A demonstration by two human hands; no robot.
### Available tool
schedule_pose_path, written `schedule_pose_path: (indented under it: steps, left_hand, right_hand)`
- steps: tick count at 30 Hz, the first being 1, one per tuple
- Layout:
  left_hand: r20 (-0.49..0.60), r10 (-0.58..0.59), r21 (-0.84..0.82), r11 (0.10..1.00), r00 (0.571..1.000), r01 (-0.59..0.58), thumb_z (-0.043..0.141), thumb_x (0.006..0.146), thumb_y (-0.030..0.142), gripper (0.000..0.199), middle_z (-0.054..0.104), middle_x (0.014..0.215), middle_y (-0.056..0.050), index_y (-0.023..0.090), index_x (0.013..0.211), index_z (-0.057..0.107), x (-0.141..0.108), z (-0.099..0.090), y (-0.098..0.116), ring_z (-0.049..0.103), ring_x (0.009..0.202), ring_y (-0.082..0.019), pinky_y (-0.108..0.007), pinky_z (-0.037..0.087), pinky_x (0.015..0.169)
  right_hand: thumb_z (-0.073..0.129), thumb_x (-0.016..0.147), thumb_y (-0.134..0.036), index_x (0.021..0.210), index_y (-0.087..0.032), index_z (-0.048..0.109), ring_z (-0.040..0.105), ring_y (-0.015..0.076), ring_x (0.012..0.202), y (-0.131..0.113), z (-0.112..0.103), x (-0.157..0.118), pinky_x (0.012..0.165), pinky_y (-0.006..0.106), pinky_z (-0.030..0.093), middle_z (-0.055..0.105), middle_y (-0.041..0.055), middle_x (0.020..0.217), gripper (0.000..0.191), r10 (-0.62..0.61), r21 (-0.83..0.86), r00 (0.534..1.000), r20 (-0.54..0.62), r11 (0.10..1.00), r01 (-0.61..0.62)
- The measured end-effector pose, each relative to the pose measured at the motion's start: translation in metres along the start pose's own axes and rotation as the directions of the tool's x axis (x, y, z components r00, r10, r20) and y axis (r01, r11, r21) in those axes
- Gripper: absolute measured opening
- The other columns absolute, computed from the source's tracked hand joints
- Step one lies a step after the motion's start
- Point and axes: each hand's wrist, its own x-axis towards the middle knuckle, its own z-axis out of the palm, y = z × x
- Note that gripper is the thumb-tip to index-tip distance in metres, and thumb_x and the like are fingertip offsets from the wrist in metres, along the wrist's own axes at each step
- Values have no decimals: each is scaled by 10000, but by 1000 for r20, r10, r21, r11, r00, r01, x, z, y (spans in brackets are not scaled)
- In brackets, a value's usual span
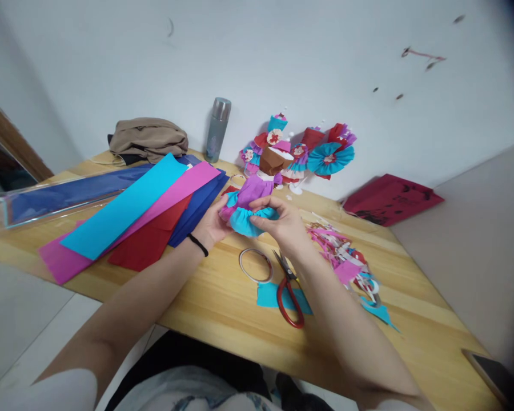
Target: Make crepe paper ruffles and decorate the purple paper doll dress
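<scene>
A crepe-paper doll figure with a brown top and a purple skirt (256,191) is held above the wooden table. My left hand (216,221) is closed around its lower left side, with fingers partly hidden behind the paper. A gathered turquoise crepe-paper ruffle (245,222) lies across the front of the skirt. Thumb and fingers of my right hand (278,220) pinch this ruffle at its upper right edge. Below the hands, a thin ring (256,265) rests beside red-handled scissors (289,288), which lie partly over a turquoise paper strip (266,295).
Folded crepe-paper sheets (128,205) spread over the left side. Paper scraps (346,260) are piled at right. Along the wall stand a thermos (218,130), brown cloth (149,138), paper flower figures (329,157) and a dark red bag (392,200). A dark flat object (488,371) sits at the right edge.
</scene>
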Motion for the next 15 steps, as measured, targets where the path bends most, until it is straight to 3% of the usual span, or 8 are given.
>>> schedule_pose_path:
  steps: [4,8,12,15]
  left_hand:
    - [-32,51,4,999,998,-51,634,938,229,232,763,906,-12,220,1162,693,-1,-3,-3,727,759,-147,-291,590,787]
    - [-63,20,-16,1000,998,-21,598,966,348,225,755,843,-36,182,1074,704,-5,-1,-3,719,729,-170,-314,589,762]
    - [-87,22,-52,998,996,-27,496,1008,422,339,751,833,-80,157,947,698,-9,3,-3,731,868,-234,-369,574,836]
    - [-105,46,-51,997,993,-51,455,1023,406,361,740,808,-73,165,884,685,-10,5,-5,722,832,-224,-364,565,828]
  right_hand:
    - [721,580,-297,785,-209,668,555,155,620,0,2,2,579,299,458,643,10,716,229,-32,-65,999,-28,997,30]
    - [612,592,-235,778,-201,684,536,143,612,5,4,0,577,292,444,637,12,730,202,-37,-110,999,-9,993,35]
    - [533,578,-182,803,-197,705,600,181,707,7,6,-1,629,314,473,677,37,786,284,-89,-136,996,7,987,89]
    - [512,582,-131,879,-202,733,634,200,757,8,10,1,707,347,503,686,34,790,377,-174,-200,984,38,964,178]
